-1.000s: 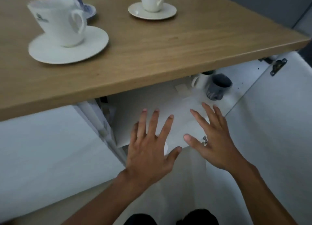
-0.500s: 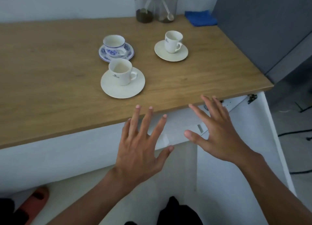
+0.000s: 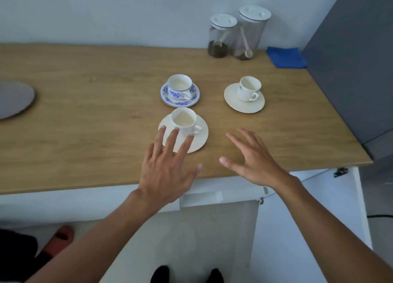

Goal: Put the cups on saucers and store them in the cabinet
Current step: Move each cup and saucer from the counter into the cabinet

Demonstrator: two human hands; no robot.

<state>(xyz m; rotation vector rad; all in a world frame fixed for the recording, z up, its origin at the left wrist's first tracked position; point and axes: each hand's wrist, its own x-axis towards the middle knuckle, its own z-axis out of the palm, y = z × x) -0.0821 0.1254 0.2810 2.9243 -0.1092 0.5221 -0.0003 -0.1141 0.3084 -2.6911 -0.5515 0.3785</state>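
Raised from cabinet (image 3: 308, 208) to worktop (image 3: 85, 123), left hand (image 3: 168, 170) and right hand (image 3: 253, 161) empty, fingers (image 3: 172, 140) wide, nearing the centre cup (image 3: 184, 121) to store.

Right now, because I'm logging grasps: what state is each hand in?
Left hand: open, fingers spread at the nearest cup, holding nothing.
Right hand: open, fingers spread over the counter, holding nothing.

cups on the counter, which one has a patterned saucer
The white cup with blue flowers, on the blue floral saucer; both other cups stand on plain cream saucers.
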